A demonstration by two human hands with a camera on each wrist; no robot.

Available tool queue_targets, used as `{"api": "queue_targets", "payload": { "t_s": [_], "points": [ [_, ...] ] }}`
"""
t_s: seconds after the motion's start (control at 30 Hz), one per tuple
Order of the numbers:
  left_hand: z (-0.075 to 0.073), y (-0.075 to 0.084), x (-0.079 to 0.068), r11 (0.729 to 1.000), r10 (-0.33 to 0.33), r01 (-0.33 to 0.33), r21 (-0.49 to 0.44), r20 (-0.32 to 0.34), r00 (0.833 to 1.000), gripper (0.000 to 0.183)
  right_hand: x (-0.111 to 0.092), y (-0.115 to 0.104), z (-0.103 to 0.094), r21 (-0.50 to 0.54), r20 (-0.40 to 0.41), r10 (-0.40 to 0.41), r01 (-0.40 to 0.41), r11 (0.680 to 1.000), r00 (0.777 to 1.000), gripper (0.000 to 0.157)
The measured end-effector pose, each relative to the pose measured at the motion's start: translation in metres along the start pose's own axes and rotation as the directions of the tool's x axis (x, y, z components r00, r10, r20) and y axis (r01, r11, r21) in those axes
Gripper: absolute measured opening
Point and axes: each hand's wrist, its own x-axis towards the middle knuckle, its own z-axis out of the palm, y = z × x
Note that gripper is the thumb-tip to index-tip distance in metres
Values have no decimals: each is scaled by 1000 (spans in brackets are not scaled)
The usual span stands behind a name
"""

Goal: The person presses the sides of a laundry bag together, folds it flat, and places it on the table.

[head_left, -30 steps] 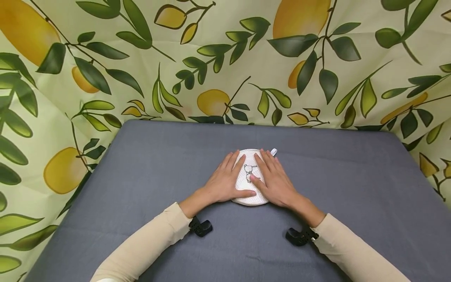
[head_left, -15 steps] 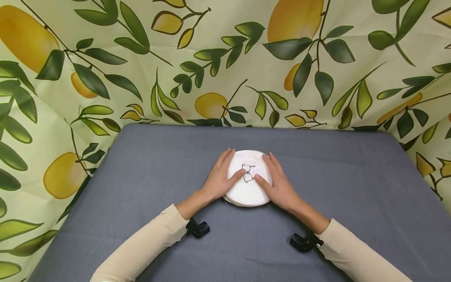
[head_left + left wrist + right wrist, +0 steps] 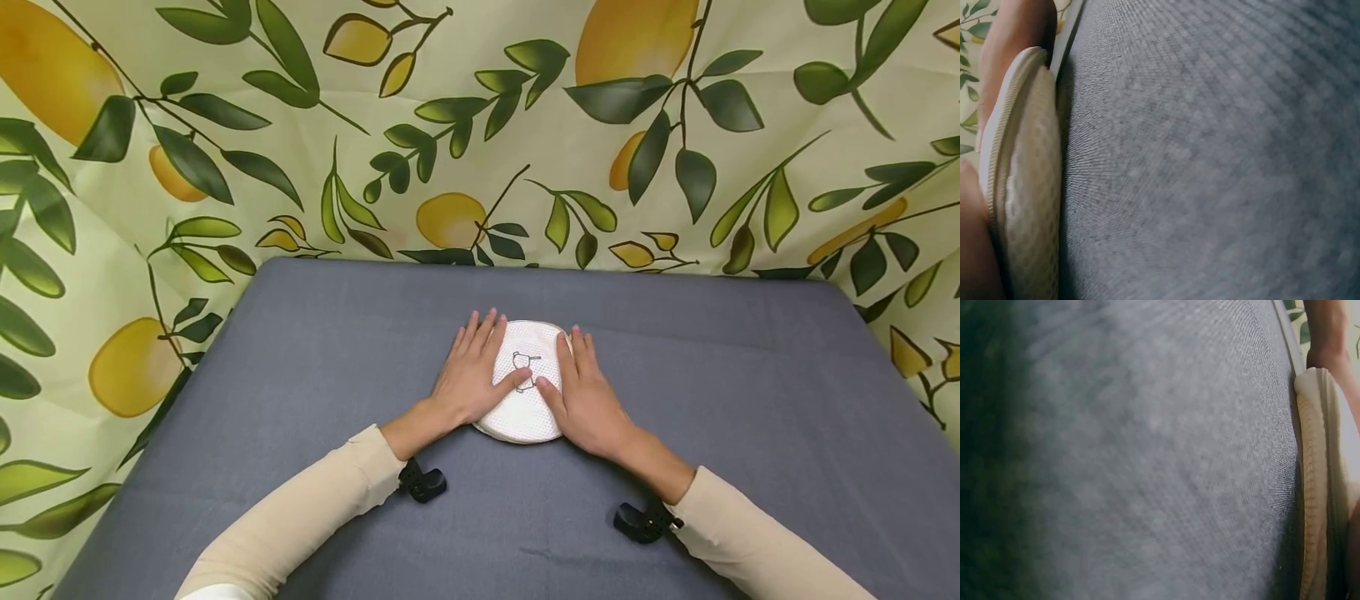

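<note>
A round white mesh laundry bag (image 3: 523,418) with a dark line drawing on top lies on the grey padded surface. The left hand (image 3: 467,379) rests flat over its left side, fingers straight and pointing away, thumb across the drawing. Over the right side lies the right hand (image 3: 594,410), its fingers also straight and its thumb tip close to the left thumb. Both palms hide the bag's side edges. Seen edge-on in the left wrist view, the bag (image 3: 1032,187) is thick and padded, with a zipper along its side. The right wrist view shows the bag's opposite edge (image 3: 1315,487).
A grey cloth-covered table (image 3: 360,325) extends around the bag on all sides. Behind it hangs a lemon-and-leaf patterned curtain (image 3: 300,167). A black wrist camera (image 3: 426,485) sits under the left wrist, another black camera (image 3: 637,523) under the right.
The hands first lay closer together on the bag, then moved apart to its sides as it turned and looked wider. Now they lie flatter, and the white tab at the upper right is out of sight.
</note>
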Motion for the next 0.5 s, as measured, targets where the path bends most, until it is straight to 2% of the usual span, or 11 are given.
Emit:
{"api": "queue_targets", "payload": {
  "t_s": [0.13, 0.27, 0.33, 0.5],
  "points": [
    [2, -3, -1, 990, 93, -94, 106, 7, 996, 96, -1, 2, 3, -104, 26, -70, 73, 992, 997, 69],
    [3, -4, 1, 977, 168, -170, 130, 28, 985, 91, 1, 6, 3, -95, 27, -132, 134, 986, 991, 67],
    [3, -5, 2, 975, 179, -183, 129, 43, 983, 90, 3, 7, 2, -82, 35, -145, 148, 986, 989, 67],
    [4, -6, 5, 984, 162, -166, 66, 59, 985, 91, 4, 8, 1, -60, 78, -129, 134, 989, 989, 67]
  ]
}}
